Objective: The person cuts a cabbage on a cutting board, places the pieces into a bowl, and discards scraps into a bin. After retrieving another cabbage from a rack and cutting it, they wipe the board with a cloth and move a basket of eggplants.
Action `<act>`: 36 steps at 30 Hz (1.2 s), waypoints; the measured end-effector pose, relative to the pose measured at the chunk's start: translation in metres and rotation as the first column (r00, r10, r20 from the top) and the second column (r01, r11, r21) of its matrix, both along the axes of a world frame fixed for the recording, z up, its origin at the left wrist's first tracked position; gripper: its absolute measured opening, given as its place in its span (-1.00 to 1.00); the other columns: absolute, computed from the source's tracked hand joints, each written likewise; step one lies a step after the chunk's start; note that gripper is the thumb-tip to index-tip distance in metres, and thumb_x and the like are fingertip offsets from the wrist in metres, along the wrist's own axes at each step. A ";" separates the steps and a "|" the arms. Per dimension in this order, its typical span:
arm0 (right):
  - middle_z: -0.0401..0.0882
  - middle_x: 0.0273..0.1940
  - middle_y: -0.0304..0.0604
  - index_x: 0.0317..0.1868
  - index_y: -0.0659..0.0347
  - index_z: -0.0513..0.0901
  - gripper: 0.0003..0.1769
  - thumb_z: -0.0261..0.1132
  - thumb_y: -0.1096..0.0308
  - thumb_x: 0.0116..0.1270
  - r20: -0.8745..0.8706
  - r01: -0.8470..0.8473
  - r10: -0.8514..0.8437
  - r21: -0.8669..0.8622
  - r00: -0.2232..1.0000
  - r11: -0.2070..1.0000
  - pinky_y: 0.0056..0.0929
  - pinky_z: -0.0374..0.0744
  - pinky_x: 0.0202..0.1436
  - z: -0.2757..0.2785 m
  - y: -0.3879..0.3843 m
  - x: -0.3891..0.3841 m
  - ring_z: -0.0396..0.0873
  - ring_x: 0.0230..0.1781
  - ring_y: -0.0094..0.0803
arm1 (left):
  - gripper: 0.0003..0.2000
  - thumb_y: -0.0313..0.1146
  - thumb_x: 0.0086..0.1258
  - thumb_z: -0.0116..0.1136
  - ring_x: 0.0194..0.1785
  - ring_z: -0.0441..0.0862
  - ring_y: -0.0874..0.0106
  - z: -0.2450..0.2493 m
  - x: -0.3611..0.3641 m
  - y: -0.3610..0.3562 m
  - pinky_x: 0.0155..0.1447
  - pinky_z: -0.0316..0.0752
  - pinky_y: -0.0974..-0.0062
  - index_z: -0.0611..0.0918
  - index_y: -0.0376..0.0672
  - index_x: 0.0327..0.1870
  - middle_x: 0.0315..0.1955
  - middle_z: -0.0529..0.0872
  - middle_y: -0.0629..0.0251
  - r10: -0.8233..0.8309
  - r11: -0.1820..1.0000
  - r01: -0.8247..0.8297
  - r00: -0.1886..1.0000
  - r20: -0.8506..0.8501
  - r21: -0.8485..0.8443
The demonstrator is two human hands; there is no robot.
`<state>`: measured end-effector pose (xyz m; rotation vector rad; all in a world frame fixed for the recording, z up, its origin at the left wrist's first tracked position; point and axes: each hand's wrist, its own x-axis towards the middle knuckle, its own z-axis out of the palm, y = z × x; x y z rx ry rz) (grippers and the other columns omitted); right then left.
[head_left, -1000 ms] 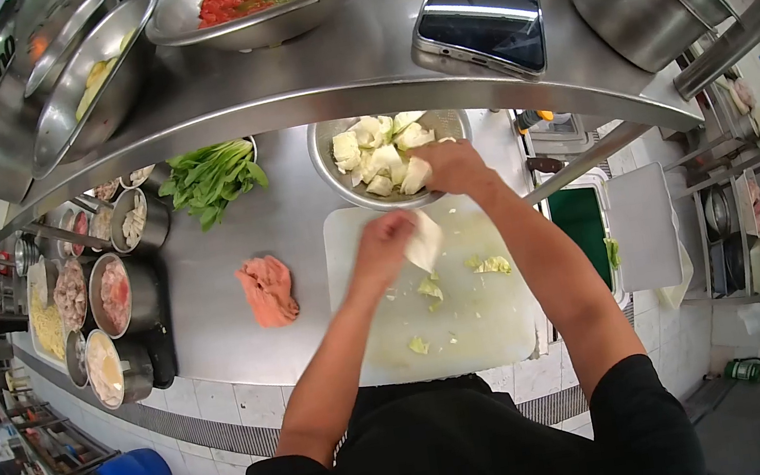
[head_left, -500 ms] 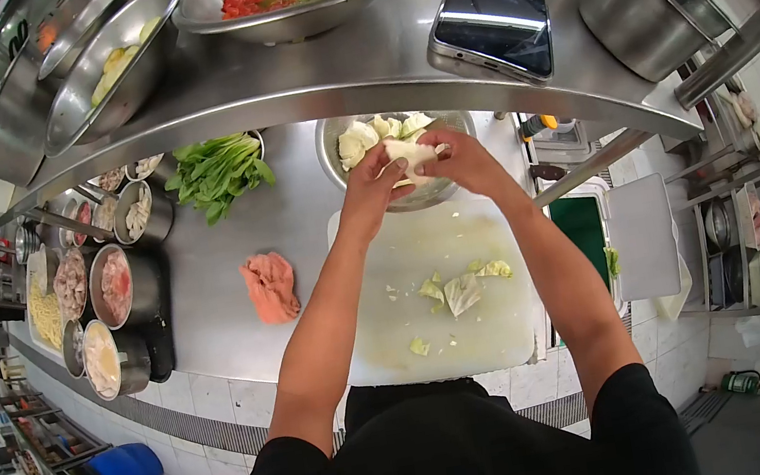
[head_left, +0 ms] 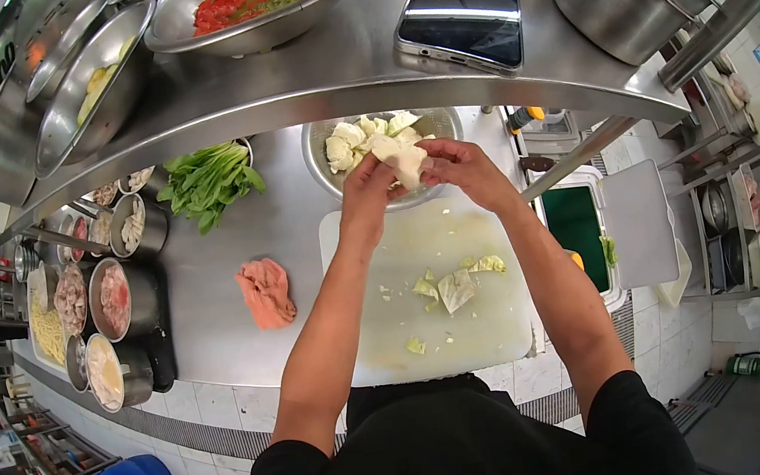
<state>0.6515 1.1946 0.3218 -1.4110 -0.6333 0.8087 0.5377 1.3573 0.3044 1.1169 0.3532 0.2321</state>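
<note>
Over the near side of a metal bowl (head_left: 318, 163), I hold a pale cabbage piece (head_left: 407, 161) between both hands. My left hand (head_left: 366, 192) pinches its left side with thumb and fingers. On the other side, my right hand (head_left: 461, 169) grips it the same way. More whitish cabbage chunks (head_left: 348, 140) lie in the bowl behind my fingers. Below my hands is a white cutting board (head_left: 395, 338) with loose cabbage leaf scraps (head_left: 456, 291) and small crumbs on it.
A pink cloth (head_left: 266, 294) and leafy greens (head_left: 210, 184) lie on the steel counter to the left, near pots of meat (head_left: 115, 302). Above the bowl runs a steel shelf (head_left: 316, 75) with a phone (head_left: 460, 4) and bowls. A green-bottomed bin (head_left: 574, 233) stands right.
The cabbage piece has turned and changed outline between my fingers, and a chunk of it now hangs lower. Both hands stay over the bowl's near side. The whole view has shifted slightly.
</note>
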 end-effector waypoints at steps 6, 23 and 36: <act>0.63 0.09 -0.19 0.34 0.34 0.51 -0.41 0.41 0.25 0.39 0.088 0.115 -0.103 -0.154 0.991 0.981 -0.54 0.57 0.06 0.009 -0.027 -0.042 0.60 -0.05 -0.55 | -0.63 -0.28 0.59 0.06 0.16 0.60 0.47 -0.015 -0.025 -0.041 0.20 0.59 0.39 0.51 -0.17 0.33 0.13 0.65 0.33 -0.166 0.977 0.169 0.986 -0.034 0.133; 0.69 -0.02 -0.06 0.24 0.32 0.59 -0.51 0.34 0.17 0.45 0.747 0.930 -0.573 -0.169 0.337 0.327 -0.44 0.60 -0.01 -0.003 -0.289 -0.011 0.66 -0.09 -0.36 | -0.63 -0.41 0.31 0.21 -0.04 0.72 0.08 -0.069 0.128 0.036 0.13 0.61 0.16 0.65 -0.20 0.15 -0.15 0.78 0.03 -0.117 -0.199 0.259 0.951 -0.286 0.945; 0.71 -0.04 -0.04 0.29 0.35 0.55 -0.38 0.47 0.19 0.32 0.147 0.560 -0.544 -0.103 0.826 0.822 -0.50 0.63 -0.21 -0.010 -0.008 -0.033 0.67 -0.25 -0.51 | -0.68 -0.28 0.51 0.22 -0.28 0.64 0.60 -0.020 0.074 0.046 -0.26 0.66 0.59 0.60 -0.18 0.20 -0.20 0.70 0.44 -0.228 0.961 0.249 0.960 -0.161 0.124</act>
